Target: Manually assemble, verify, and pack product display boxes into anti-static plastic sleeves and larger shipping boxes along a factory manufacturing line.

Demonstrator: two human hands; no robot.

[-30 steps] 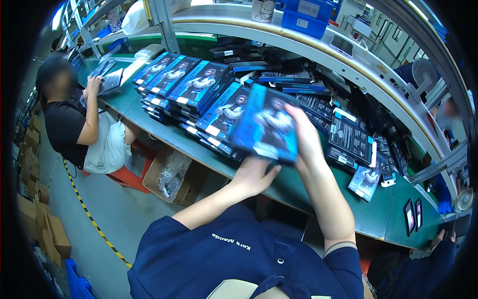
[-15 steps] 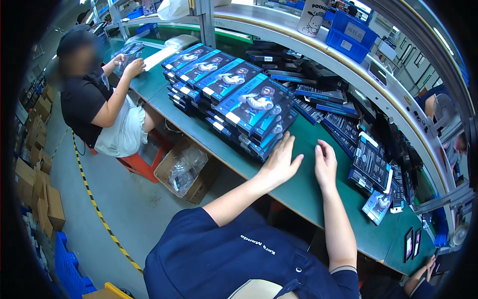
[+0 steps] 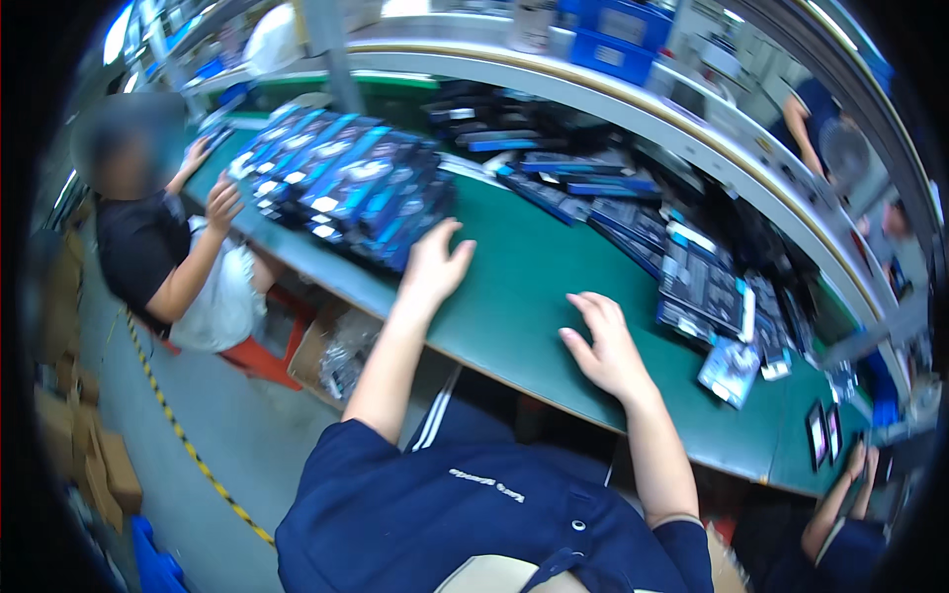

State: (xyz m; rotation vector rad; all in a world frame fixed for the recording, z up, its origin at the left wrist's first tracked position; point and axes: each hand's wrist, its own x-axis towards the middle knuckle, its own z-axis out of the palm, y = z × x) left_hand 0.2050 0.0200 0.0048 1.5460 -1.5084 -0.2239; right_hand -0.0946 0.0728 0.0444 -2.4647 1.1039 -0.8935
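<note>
Flat black-and-blue printed boxes form a neat stack (image 3: 341,183) on the green table (image 3: 514,287), smeared by motion. By the stack's right end is my left hand (image 3: 432,265), open, thumb apart from the fingers; whether it touches the boxes I cannot tell. My right hand (image 3: 605,348) hovers over the table near its front edge, also open and holding nothing. To its right lies a pile of similar boxes, with one dark box (image 3: 704,282) on top and a small light-blue printed packet (image 3: 730,372) at its near side.
A co-worker (image 3: 138,237) sits at the left beyond the stack, above a carton of clear plastic (image 3: 341,356). Along the back runs a raised shelf with blue bins (image 3: 613,44). Two small framed pieces (image 3: 817,435) lie at the right, near another person's hands (image 3: 862,463).
The view has shifted, and the stack appears farther left. My hands are wider apart, the right one closer to the front edge. The co-worker's hands have separated.
</note>
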